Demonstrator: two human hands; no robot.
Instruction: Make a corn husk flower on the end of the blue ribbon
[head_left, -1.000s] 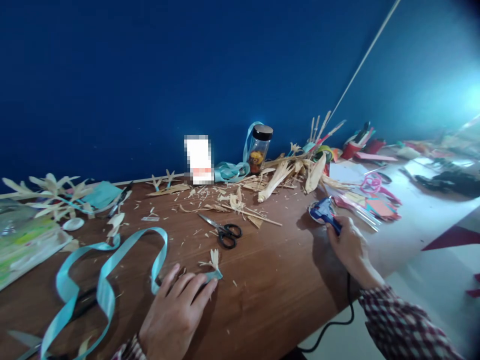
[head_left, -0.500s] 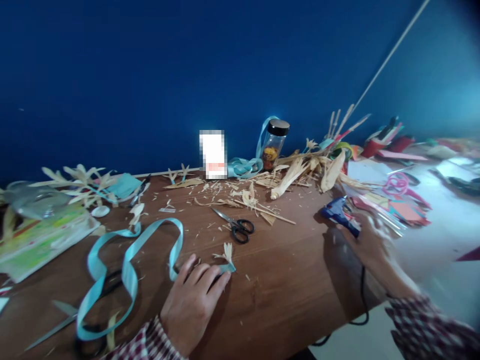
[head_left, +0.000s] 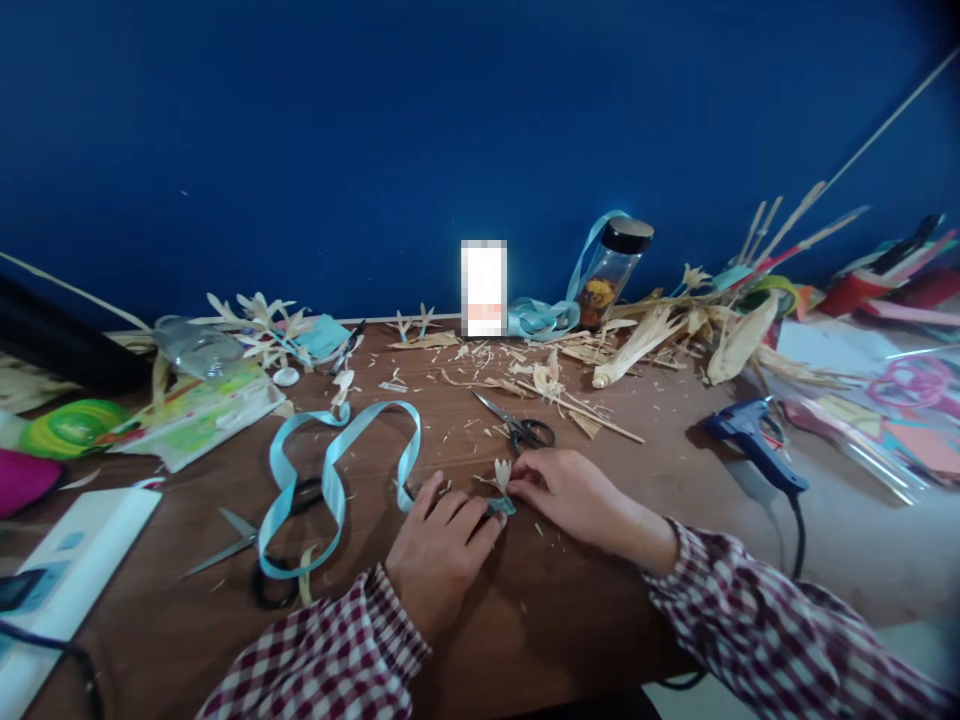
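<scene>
My left hand (head_left: 446, 550) lies on the brown table with its fingers spread, pressing down near the end of a light blue ribbon (head_left: 334, 480). A small pale corn-husk flower (head_left: 503, 474) lies on the ribbon's end, just past my left fingertips. My right hand (head_left: 581, 500) is closed in a pinch at the right side of this flower; its fingertips partly hide the contact. Behind my right hand are small black-handled scissors (head_left: 517, 427). To the right, the blue glue gun (head_left: 757, 440) stands on the table, out of my hand.
Larger scissors (head_left: 240, 535) lie partly under the looped ribbon. A jar with a black lid (head_left: 611, 270) leans at the back beside dry husks (head_left: 637, 345). A white power strip (head_left: 75, 590) is at the left, coloured paper (head_left: 915, 440) at the right.
My right hand has let go of the glue gun and moved left to the husk flower. The left hand still presses the ribbon. The view has turned left.
</scene>
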